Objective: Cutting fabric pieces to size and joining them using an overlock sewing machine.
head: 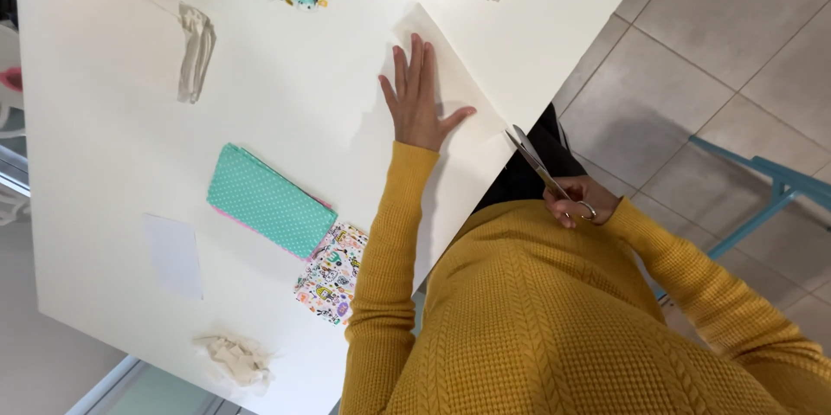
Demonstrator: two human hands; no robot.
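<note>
Cream fabric (450, 134), a flat pale sheet, lies on the white desk (104, 164) with its near corner hanging past the desk's edge, and that overhang is where your scissors (538, 168) meet it. Your left hand (418, 102) presses flat on the sheet, fingers stretched out and slightly apart, just beside the cutting edge. Your right hand (578, 200) has its fingers closed through the scissor loops, and the blades look nearly together, pointing up along the sheet's edge.

To cut well here, keep that left palm heavy so the sheet cannot creep, but hold the thumb back from the blade's path; it sits near the line now. Let the lower blade ride under the overhang and, I judge, take long, even bites without fully snapping the tips shut, so the edge stays smooth. Walk the left hand forward with the cut instead of stretching the scissors far from it. Whether a marked line runs on the cloth I cannot tell, so steer by the edge of the sheet.

The folded teal dotted fabric (268, 200), the printed patterned piece (332, 275) and the small white paper (173, 255) lie well apart from the cut on the left; leave them there. A crumpled scrap (235, 358) rests near the desk's close corner.
</note>
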